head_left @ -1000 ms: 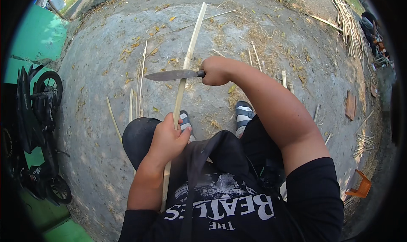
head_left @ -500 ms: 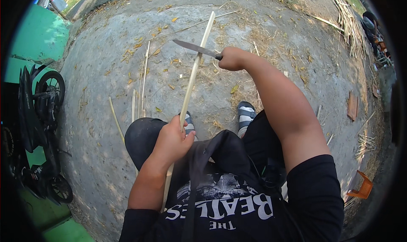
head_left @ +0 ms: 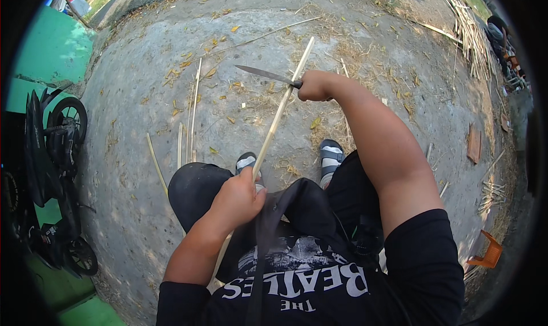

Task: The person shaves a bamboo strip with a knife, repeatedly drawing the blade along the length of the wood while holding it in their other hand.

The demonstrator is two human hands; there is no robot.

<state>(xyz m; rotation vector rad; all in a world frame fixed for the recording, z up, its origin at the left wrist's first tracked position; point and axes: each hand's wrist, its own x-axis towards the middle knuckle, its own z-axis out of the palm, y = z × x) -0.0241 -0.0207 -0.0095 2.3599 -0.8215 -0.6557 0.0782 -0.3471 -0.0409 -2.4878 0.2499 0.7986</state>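
Note:
A long pale bamboo strip [head_left: 281,110] slants up and away from my lap. My left hand [head_left: 238,198] is closed round its lower part, above my left knee, and the strip's near end runs back under my forearm. My right hand [head_left: 314,87] grips the handle of a long knife [head_left: 264,73], whose dark blade points left. Close to the handle, the blade lies across the upper part of the strip and appears to touch it. My fingers hide most of the handle.
More thin strips [head_left: 196,103] lie on the concrete ground [head_left: 131,172] left of my feet, among shavings and dry leaves. A large strip pile [head_left: 471,37] is at the far right. A motorcycle [head_left: 60,177] stands left; a wooden block [head_left: 474,143] and an orange plastic stool [head_left: 487,249] lie right.
The strip has swung its far end to the right and nearer. My left hand has shifted slightly down and right; the blade now crosses the strip nearer its handle.

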